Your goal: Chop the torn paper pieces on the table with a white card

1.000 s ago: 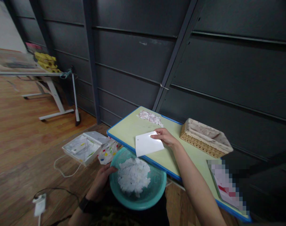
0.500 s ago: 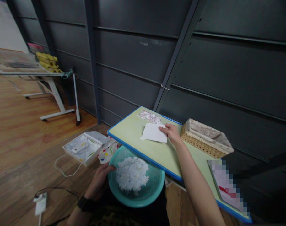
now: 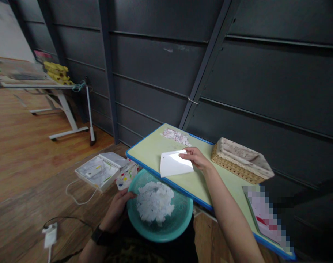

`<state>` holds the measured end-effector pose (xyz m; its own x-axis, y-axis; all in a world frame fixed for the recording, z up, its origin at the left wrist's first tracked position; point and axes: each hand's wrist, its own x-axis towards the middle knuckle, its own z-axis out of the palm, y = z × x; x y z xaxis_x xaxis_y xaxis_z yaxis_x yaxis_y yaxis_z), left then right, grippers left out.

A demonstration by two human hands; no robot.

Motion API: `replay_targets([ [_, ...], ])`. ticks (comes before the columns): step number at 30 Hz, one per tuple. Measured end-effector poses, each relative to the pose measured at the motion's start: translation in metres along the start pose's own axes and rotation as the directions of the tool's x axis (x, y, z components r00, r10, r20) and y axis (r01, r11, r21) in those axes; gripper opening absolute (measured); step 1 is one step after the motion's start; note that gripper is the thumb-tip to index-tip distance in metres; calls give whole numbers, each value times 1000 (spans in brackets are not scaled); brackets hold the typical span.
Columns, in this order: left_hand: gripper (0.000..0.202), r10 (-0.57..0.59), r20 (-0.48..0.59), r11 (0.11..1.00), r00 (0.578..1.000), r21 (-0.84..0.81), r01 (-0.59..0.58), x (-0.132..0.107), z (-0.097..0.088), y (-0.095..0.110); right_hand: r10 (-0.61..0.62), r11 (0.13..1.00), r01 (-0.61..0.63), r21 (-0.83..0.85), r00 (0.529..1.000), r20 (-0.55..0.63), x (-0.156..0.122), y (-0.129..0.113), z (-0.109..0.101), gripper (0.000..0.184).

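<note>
In the head view my right hand (image 3: 195,157) is closed on a flat white plastic scraper (image 3: 175,164). The thumb lies on its upper face, and a small hole shows near one corner. The scraper is over the table's blue front edge, just above the far rim of a teal colander (image 3: 184,219). A heap of torn white paper scraps (image 3: 155,202) fills the colander's middle. My left hand (image 3: 121,204) grips the colander's left rim, with the thumb over the edge and the other fingers mostly hidden. A smaller pile of paper scraps (image 3: 176,136) lies on the table's far end.
The pale yellow table (image 3: 144,153) has a blue edge. A lined wicker basket (image 3: 237,162) and a partly pixelated tablet-like object (image 3: 265,215) stand to the right. On the floor are an open white box (image 3: 96,173) and a power strip (image 3: 50,235). A dark panelled wall (image 3: 155,62) rises behind.
My right hand has brought the scraper left and nearer, from mid-table to the front edge by the colander. Its face now catches bright light. My left hand keeps its hold on the rim.
</note>
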<state>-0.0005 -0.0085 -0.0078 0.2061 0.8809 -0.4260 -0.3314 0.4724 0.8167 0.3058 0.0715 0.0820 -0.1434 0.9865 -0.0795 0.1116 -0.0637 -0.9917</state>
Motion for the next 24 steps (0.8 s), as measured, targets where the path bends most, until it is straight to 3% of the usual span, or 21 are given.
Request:
replay_targets([
  [5, 21, 10, 9, 1000, 1000, -9, -10, 2, -1, -1, -67, 992, 85, 90, 981, -181, -1, -2, -18, 36],
  [7, 21, 0, 6, 1000, 1000, -11, 0, 3, -1, -1, -110, 988, 138, 73, 948, -299, 1, -2, -28, 37],
  [8, 22, -4, 6, 1000, 1000, -14, 4, 3, -1, -1, -144, 983, 176, 47, 907, -396, 2, -2, -33, 38],
  [9, 24, -7, 8, 1000, 1000, -16, 7, 3, 0, -1, -184, 977, 214, -3, 837, -515, 3, -1, -38, 38],
  [11, 26, -11, 14, 1000, 1000, -19, 12, 3, 1, 0, -289, 956, 226, -187, 615, -734, 5, 2, -48, 38],
  [12, 27, -10, 15, 1000, 1000, -22, 11, 4, 1, 0, -355, 935, 182, -305, 498, -791, 6, 4, -53, 38],
  [13, 28, -12, 19, 1000, 1000, -24, 12, 4, 1, 0, -419, 905, 119, -409, 419, -806, 7, 6, -57, 37],
  [14, 28, -15, 21, 1000, 1000, -24, 16, 5, 1, -1, -471, 872, 60, -486, 371, -800, 7, 9, -62, 37],
  [16, 28, -22, 24, 999, 999, -23, 23, 8, 0, -2, -526, 825, -12, -564, 349, -776, 7, 12, -67, 36],
  [19, 26, -30, 32, 999, 999, -21, 31, 13, -2, -5, -551, 794, -42, -607, 372, -747, 8, 16, -67, 35],
  [24, 21, -36, 42, 999, 998, -36, 38, 18, -4, -14, -591, 704, 4, -711, 559, -582, 15, 20, -45, 27],
])
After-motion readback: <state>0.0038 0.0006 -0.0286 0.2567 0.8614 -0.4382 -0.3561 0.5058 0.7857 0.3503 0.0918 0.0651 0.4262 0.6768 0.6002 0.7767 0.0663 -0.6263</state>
